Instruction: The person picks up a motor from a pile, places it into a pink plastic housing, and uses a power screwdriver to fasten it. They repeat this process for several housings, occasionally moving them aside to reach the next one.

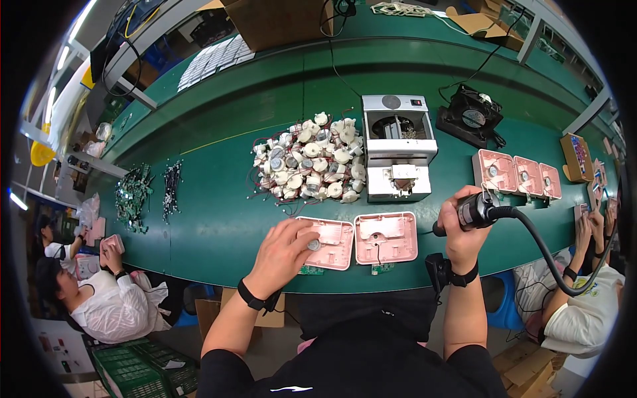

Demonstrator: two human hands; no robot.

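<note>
My left hand (282,251) lies over the left pink plastic shell (340,247), its fingers together on a small round silver motor (313,245) inside it; the thumb is mostly hidden. Beside it, another pink shell (401,248) lies with its hollow side up, a dark wire inside. Small green circuit boards (381,269) stick out at the near edges of both shells. My right hand (459,229) is wrapped round a black electric screwdriver (472,211) with a thick cable. Its dark tip points left, just right of the second shell.
A heap of white motors with red wires (312,159) lies beyond the shells, next to a silver-white machine (398,149). A black fan (471,116) and several pink shells (494,171) are at right. Circuit boards (133,196) lie at left. People sit at both sides.
</note>
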